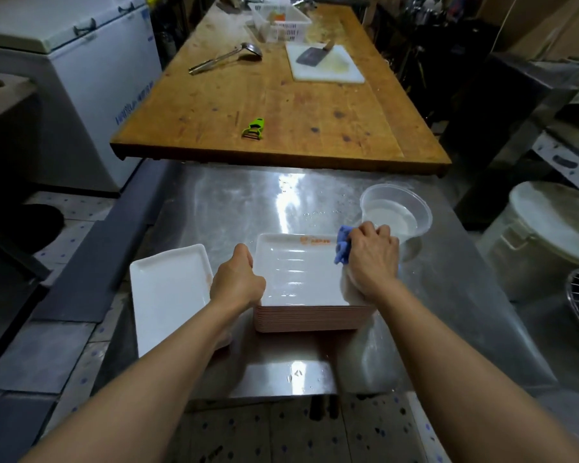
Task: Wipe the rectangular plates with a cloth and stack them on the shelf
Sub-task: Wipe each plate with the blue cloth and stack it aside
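Steel table (234,202) bears stacked plates (298,279); left hand (236,282) grips them, right hand (371,259) clutches blue cloth (342,248).

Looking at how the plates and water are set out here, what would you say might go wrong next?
The clear tub of water stands right behind the right hand that grips the blue cloth; a wide wipe might knock it. The steel table looks wet, so the plate stack, steadied by the left hand, could slide. The single plate appears to lie close to the table's left edge and could be nudged off.
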